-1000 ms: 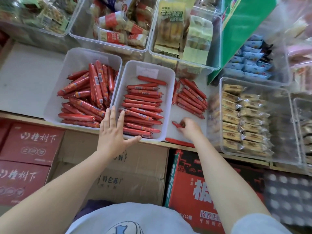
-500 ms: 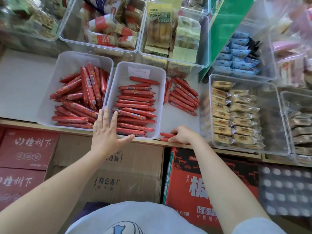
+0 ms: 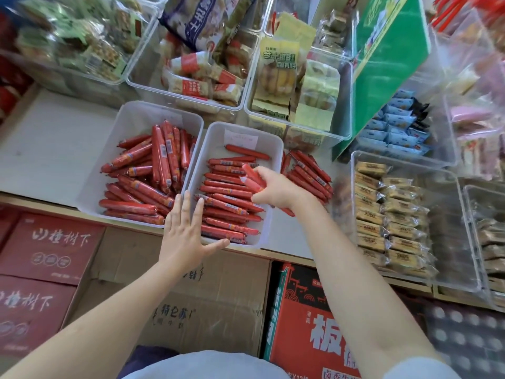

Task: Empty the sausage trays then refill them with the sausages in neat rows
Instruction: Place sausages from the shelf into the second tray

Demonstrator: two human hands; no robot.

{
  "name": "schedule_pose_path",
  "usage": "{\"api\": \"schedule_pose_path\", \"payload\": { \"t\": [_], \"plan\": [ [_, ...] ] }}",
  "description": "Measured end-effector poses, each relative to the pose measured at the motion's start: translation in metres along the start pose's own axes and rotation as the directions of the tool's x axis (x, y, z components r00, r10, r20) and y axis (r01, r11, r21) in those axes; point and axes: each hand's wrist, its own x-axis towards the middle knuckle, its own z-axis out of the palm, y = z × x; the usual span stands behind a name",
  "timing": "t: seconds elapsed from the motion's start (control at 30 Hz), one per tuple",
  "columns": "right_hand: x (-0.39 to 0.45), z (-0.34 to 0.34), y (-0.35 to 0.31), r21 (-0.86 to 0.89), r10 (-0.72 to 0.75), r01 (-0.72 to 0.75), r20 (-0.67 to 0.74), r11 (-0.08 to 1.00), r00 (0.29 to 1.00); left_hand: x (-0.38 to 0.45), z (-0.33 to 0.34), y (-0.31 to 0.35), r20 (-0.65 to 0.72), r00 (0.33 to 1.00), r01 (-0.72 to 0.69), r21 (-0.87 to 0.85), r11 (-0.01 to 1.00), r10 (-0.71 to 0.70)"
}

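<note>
Left hand [image 3: 185,236] is laid flat, fingers straight and slightly spread, on the near rim of the right tray [image 3: 269,151] at the shelf's front edge. Two sausages [image 3: 252,177] are clamped in the right hand [image 3: 276,187], curled over the tray's rows.

Red sausages [image 3: 232,206] with small pale labels were laid in a translucent white tray [image 3: 269,149]. At nine o'clock of it, a second whitish tray [image 3: 128,124] was filled with the same red. A green board [image 3: 388,64] was seen at two o'clock. Red cartons [image 3: 46,250] printed with white characters were stacked at seven o'clock, beside plain brown cardboard [image 3: 218,310].
</note>
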Motion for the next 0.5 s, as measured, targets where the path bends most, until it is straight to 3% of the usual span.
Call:
{"api": "schedule_pose_path", "payload": {
  "t": [0.17, 0.27, 0.37, 0.43, 0.5],
  "plan": [
    [0.058, 0.054, -0.020, -0.527, -0.123, 0.080, -0.047, 0.846, 0.991, 0.000, 0.003, -0.003, -0.030, 0.999, -0.016, -0.062, 0.998, 0.014],
    [0.066, 0.058, -0.011, -0.565, -0.209, 0.089, -0.150, 0.821, 0.966, 0.000, 0.006, -0.002, -0.054, 0.998, -0.017, -0.091, 0.996, 0.012],
    [0.059, 0.044, 0.005, -0.429, -0.341, 0.125, -0.475, 0.895, 0.811, 0.000, 0.009, 0.000, -0.085, 0.996, -0.012, -0.093, 0.996, 0.004],
    [0.052, 0.027, 0.025, -0.365, -0.290, 0.023, -0.699, 0.931, 0.654, 0.000, 0.010, 0.000, -0.090, 0.996, -0.016, -0.088, 0.996, 0.008],
    [0.047, 0.010, 0.050, -0.244, -0.144, -0.106, -0.814, 0.964, 0.563, 0.000, 0.011, 0.000, -0.085, 0.996, -0.009, -0.084, 0.996, 0.002]
  ]
}}
